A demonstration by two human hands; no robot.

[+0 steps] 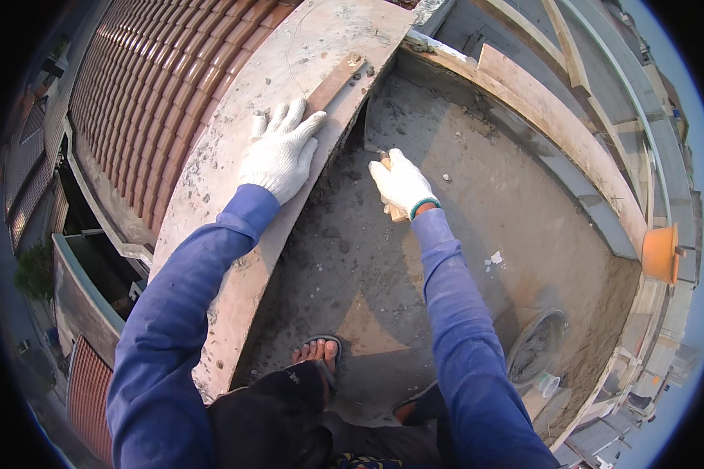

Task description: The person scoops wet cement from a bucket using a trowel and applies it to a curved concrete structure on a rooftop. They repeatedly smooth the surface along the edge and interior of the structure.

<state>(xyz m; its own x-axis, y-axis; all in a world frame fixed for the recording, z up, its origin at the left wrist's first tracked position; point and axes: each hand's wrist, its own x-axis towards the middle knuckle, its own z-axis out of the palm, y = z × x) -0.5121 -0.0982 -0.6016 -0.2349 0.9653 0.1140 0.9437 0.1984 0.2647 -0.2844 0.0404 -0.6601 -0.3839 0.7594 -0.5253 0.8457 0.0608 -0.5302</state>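
Note:
My left hand [280,152], in a white knit glove, lies with its fingers spread on top of the pale concrete ledge [235,289]. Just past its fingertips is a flat wooden strip [335,82], lying along the ledge. My right hand [403,184], also gloved in white, is closed around the wooden handle of a trowel [397,213]. The handle shows at both ends of the fist. A thin grey edge beyond the fist, close to the ledge's inner side, looks like the blade; most of it is hidden or edge-on.
Brown roof tiles [156,102] slope beyond the ledge on the left. On the right, an orange bucket [660,255] sits by the low wall with boards [555,133]. A round tub of grey mortar [536,348] and a small clear cup [548,384] stand lower right. My sandalled foot [321,352] is beside the ledge.

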